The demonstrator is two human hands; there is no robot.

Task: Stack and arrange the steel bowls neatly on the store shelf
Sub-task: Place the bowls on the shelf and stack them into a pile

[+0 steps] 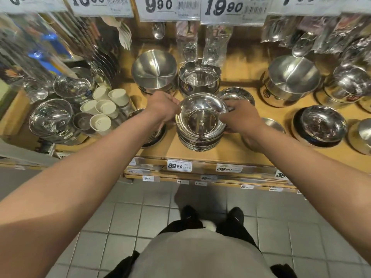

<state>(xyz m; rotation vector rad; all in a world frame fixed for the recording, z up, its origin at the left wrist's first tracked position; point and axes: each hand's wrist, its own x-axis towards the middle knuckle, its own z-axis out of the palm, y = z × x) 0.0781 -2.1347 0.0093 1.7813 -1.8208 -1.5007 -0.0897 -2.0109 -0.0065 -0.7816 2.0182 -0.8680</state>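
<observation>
Steel bowl (202, 111) mouth-up on stack (197, 140) | both hands grip rim

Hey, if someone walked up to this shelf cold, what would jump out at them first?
Probably the two hands at the centre: the left hand and right hand grip the rim of the top steel bowl, which sits on a stack of bowls near the front of the wooden shelf. Next, the big price signs hanging along the top, and the white cups clustered to the left.
</observation>
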